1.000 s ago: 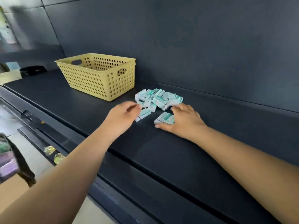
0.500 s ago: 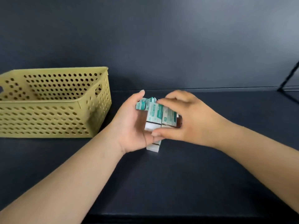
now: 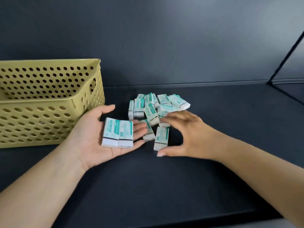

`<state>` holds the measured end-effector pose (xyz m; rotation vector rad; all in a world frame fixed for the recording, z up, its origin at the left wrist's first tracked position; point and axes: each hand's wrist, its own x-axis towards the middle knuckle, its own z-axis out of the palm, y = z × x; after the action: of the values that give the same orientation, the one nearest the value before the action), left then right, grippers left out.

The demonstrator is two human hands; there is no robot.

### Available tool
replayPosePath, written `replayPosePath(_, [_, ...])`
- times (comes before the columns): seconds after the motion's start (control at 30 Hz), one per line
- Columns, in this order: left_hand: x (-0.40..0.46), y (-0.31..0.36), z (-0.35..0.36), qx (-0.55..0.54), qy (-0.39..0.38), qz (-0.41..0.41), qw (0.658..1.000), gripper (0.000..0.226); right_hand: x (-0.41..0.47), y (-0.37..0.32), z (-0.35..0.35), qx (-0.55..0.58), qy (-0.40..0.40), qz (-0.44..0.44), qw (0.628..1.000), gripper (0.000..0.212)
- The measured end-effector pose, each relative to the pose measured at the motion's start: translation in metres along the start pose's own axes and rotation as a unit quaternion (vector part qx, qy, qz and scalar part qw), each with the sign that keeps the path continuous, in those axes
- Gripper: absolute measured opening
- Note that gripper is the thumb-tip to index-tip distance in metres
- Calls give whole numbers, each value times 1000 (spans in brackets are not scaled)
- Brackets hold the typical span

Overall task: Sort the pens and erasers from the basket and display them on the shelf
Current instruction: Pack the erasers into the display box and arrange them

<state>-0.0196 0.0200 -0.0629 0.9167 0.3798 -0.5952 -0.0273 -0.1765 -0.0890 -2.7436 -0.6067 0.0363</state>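
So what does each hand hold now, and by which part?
Two erasers lie flat on the open left hand. The right hand grips nothing yet.

No text can be read. The erasers [image 3: 156, 107] lying to the right of the yellow basket [image 3: 49, 102] have white and teal paper sleeves with small print, but the letters are too blurred to read. The two erasers [image 3: 117, 132] on the left hand [image 3: 105, 137], beside the basket, show the same unreadable print.

Dim, even light — slight blur.
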Motion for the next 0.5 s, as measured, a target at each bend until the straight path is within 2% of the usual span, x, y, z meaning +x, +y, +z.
replayPosePath(0.07, [4, -2, -2, 2, 16, 8, 1000, 47, 0, -2, 5, -27, 7, -1, 1000, 87])
replayPosePath(0.3, [-4, -8, -20, 0, 39, 16, 999, 44, -3, -1, 2, 57, -15, -17, 998, 66])
replayPosePath(0.5, [-11, -9, -27, -11, 31, 20, 999, 43, 17, -11, -6, 37, -15, -78, 996, 72])
